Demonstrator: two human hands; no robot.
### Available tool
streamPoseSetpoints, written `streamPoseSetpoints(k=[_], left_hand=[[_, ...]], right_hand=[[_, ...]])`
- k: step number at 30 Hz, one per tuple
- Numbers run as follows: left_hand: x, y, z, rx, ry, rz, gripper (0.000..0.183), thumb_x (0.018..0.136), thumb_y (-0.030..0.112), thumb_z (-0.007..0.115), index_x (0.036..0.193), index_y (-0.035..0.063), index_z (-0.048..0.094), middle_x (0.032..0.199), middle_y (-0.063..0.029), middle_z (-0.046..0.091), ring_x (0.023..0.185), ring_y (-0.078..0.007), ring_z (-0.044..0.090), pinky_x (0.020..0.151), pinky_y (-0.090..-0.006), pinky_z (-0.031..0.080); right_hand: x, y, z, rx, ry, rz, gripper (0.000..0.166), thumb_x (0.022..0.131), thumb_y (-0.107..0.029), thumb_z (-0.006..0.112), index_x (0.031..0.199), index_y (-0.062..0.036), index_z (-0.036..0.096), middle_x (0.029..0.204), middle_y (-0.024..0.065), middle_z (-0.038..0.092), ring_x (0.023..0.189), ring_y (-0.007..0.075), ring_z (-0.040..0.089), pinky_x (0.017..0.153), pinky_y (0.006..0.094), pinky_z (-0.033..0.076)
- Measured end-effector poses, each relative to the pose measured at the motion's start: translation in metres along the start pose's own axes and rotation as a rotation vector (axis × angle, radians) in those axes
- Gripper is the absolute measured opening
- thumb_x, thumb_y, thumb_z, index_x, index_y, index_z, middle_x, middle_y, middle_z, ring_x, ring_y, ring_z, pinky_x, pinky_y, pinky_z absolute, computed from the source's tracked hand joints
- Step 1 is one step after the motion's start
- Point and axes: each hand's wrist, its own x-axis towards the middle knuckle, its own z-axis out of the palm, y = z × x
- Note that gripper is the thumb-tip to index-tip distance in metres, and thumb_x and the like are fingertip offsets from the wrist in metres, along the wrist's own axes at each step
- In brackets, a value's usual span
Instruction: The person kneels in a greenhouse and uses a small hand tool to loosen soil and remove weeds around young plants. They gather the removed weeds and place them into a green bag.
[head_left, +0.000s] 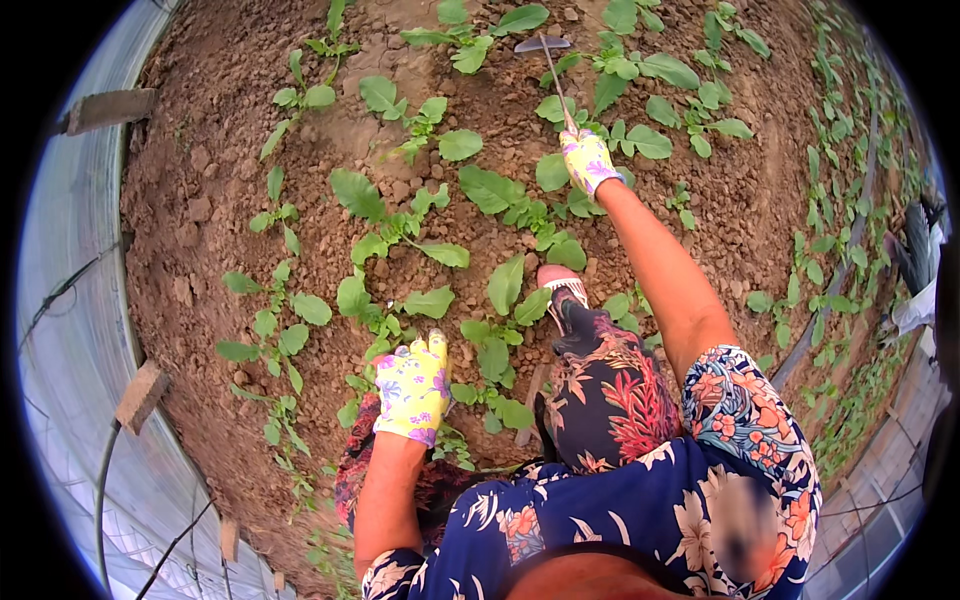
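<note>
My right hand (588, 160), in a yellow glove with purple flowers, grips the handle of a small hand hoe (556, 75). The hoe's flat metal blade (543, 44) lies at the soil among leafy seedlings, ahead of the hand. My left hand (412, 388) wears a matching glove, palm down above my left leg, its fingers a little apart and nothing visible in them. Just beyond its fingertips grows a green seedling (369, 304). Another leafy plant (493, 356) stands to its right. The underside of the left hand is hidden.
Rows of seedlings (390, 217) grow in cloddy brown soil (217, 172). Plastic sheeting (75, 217) with bricks (142, 396) along its foot borders the left. A dark hose (832, 277) runs along the right. My knee (611, 390) and shoe tip (556, 274) are close to plants.
</note>
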Motion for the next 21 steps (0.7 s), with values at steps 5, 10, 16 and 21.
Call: streamPoseSetpoints(k=[5, 10, 16, 21], left_hand=[[0.006, 0.002, -0.001, 0.002, 0.004, 0.02, 0.037, 0.082, 0.025, 0.056, 0.113, 0.0056, 0.054, 0.088, -0.0134, 0.061, 0.079, -0.0314, 0.06, 0.066, -0.0426, 0.046], [0.005, 0.0, 0.002, 0.004, 0.028, 0.033, 0.036, 0.083, 0.024, 0.055, 0.113, 0.0056, 0.054, 0.087, -0.0143, 0.061, 0.077, -0.0322, 0.06, 0.065, -0.0425, 0.046], [0.002, -0.001, 0.004, 0.0, 0.056, 0.024, 0.034, 0.083, 0.024, 0.055, 0.112, 0.0049, 0.055, 0.086, -0.0144, 0.061, 0.077, -0.032, 0.06, 0.064, -0.0421, 0.046], [0.002, -0.001, 0.003, -0.006, 0.051, 0.03, 0.034, 0.082, 0.024, 0.056, 0.111, 0.0046, 0.055, 0.086, -0.0142, 0.061, 0.077, -0.032, 0.06, 0.065, -0.0425, 0.046]], right_hand=[[0.043, -0.008, 0.036, 0.09, 0.045, 0.099, 0.046, 0.088, -0.037, 0.046, 0.11, 0.0029, 0.054, 0.107, 0.0264, 0.058, 0.102, 0.0397, 0.055, 0.087, 0.0429, 0.044], [0.002, -0.001, 0.04, 0.107, -0.079, 0.087, 0.05, 0.09, -0.039, 0.044, 0.117, 0.0038, 0.048, 0.11, 0.0282, 0.056, 0.105, 0.0418, 0.052, 0.089, 0.0444, 0.042], [-0.032, 0.021, 0.019, 0.111, -0.136, 0.084, 0.047, 0.09, -0.037, 0.046, 0.111, 0.0048, 0.051, 0.102, 0.0285, 0.059, 0.099, 0.0416, 0.055, 0.084, 0.0448, 0.044], [-0.008, 0.005, 0.028, 0.158, 0.025, -0.008, 0.044, 0.091, -0.037, 0.045, 0.108, 0.0032, 0.051, 0.088, 0.0209, 0.061, 0.081, 0.0345, 0.06, 0.07, 0.0413, 0.047]])
